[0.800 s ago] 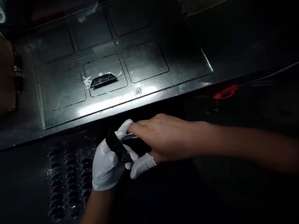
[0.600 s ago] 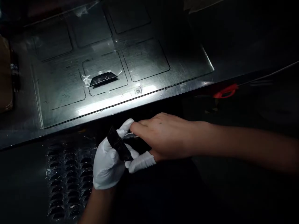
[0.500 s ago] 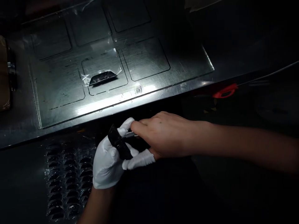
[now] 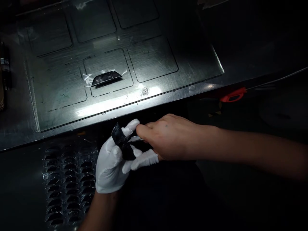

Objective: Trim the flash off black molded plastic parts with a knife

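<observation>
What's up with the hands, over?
Left hand gripping black part. Right hand pinching thin pale object, contact with part unclear. Wrapped black piece on bench, away from hands.

Left grip (image 4: 108,170): gloved white to the wrist, digits bent, closed in a hold. Left forearm (image 4: 99,207) bare, angling up and right from bottom edge. Right grip (image 4: 168,138): back uppermost, fingers curled, closed; bare except lower digit, sheathed white. Right forearm (image 4: 243,149) bare, nearly level, entering from right edge. Grips close together.
</observation>
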Demonstrator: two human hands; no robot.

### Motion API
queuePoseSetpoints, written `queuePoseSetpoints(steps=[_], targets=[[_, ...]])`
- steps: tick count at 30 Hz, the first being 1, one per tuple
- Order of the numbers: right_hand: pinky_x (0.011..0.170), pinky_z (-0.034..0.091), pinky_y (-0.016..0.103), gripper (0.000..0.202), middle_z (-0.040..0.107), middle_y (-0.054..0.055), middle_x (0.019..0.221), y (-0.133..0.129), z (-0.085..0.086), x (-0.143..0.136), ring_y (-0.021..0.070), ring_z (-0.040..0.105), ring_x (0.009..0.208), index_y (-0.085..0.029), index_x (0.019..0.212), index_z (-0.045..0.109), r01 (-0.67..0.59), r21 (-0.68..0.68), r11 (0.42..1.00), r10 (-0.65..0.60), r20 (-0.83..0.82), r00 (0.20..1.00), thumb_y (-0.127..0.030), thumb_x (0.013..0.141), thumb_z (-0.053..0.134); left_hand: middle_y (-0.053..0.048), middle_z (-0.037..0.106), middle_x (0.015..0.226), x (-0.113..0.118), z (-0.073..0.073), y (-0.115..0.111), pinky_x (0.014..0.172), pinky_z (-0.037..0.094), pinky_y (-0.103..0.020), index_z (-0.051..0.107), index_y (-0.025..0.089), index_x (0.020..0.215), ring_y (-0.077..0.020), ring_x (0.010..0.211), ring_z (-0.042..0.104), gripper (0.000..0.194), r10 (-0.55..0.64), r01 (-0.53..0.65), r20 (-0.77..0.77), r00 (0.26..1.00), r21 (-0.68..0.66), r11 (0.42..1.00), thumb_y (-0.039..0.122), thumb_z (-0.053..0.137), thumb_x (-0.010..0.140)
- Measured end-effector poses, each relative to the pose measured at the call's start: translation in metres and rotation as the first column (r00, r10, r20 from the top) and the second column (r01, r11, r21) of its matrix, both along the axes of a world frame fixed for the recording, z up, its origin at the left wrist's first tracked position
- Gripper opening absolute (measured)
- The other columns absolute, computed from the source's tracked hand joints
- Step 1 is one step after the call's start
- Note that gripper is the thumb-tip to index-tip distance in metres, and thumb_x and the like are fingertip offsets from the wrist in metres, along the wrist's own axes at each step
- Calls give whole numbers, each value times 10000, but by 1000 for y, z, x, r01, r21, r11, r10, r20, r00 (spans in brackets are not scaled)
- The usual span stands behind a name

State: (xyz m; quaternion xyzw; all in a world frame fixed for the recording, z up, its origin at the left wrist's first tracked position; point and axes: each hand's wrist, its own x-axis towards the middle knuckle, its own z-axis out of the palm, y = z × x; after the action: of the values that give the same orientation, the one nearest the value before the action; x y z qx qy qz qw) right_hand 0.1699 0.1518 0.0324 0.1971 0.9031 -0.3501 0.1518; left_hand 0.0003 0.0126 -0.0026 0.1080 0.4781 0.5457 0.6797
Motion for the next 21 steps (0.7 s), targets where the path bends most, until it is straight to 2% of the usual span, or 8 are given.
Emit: queuePoseSetpoints(steps=[4, 7, 10, 12, 13, 15, 18, 21], targets=[[476, 199, 280, 305, 729, 15, 796, 0, -3, 0, 199, 611, 542, -185, 1078, 588, 0, -6, 1000, 0, 2, 1000, -458, 946, 628, -58, 777, 1031, 3, -1, 2, 488, 505, -135, 763, 279, 1217, -16, 462, 487, 329, 11, -12, 53, 999, 24, 1000, 452, 723, 940], [488, 225, 279, 344, 731, 25, 797, 1, -6, 5, 197, 627, 567, -174, 1045, 594, -20, -68, 998, 18, -40, 999, -510, 976, 609, -51, 762, 865, 5, -2, 4, 469, 482, -150, 745, 281, 1254, -33, 448, 459, 358, -2, 0, 81, 997, 26, 1000, 467, 700, 951], [553, 350, 270, 379, 749, 50, 900, 10, -5, 18, 183, 671, 694, -162, 1059, 618, 20, -222, 975, -59, -172, 983, -536, 1009, 584, -62, 756, 856, 8, -1, 6, 424, 414, -144, 724, 289, 1283, -42, 457, 462, 383, -28, 24, 97, 995, 40, 999, 482, 686, 955], [657, 439, 282, 332, 749, 68, 1001, 19, -2, 29, 178, 680, 808, -161, 1105, 657, 91, -264, 960, -171, -299, 939, -446, 1074, 489, -92, 768, 985, 9, 1, 8, 412, 377, -126, 732, 282, 1262, -39, 490, 502, 377, -48, 44, 67, 997, 56, 997, 483, 700, 945], [722, 468, 299, 323, 746, 75, 1045, 24, 0, 34, 182, 678, 867, -164, 1138, 677, 132, -235, 963, -211, -353, 912, -386, 1093, 446, -108, 762, 1082, 10, 2, 9, 417, 377, -118, 737, 273, 1248, -46, 532, 550, 374, -56, 53, 41, 998, 62, 997, 477, 713, 937], [829, 485, 346, 311, 740, 85, 1108, 33, 5, 41, 207, 661, 977, -169, 1234, 693, 177, -96, 979, -201, -418, 886, -278, 1085, 443, -117, 724, 1216, 12, 3, 10, 441, 407, -108, 739, 256, 1228, -88, 662, 659, 357, -76, 75, 8, 997, 61, 995, 444, 738, 924], [837, 475, 372, 354, 735, 79, 1118, 41, 11, 43, 233, 626, 1021, -184, 1350, 667, 137, 109, 985, -82, -403, 912, -203, 1013, 561, -86, 713, 1128, 15, 4, 8, 476, 456, -107, 718, 247, 1224, -157, 817, 733, 326, -108, 106, 46, 993, 43, 993, 383, 742, 929], [750, 439, 348, 383, 724, 65, 1051, 42, 17, 38, 231, 601, 963, -207, 1342, 683, 86, 181, 980, -29, -297, 955, -166, 975, 582, -76, 697, 1042, 16, 3, 5, 469, 463, -113, 690, 226, 1241, -169, 822, 733, 352, -135, 135, 65, 989, 14, 991, 379, 744, 929]])
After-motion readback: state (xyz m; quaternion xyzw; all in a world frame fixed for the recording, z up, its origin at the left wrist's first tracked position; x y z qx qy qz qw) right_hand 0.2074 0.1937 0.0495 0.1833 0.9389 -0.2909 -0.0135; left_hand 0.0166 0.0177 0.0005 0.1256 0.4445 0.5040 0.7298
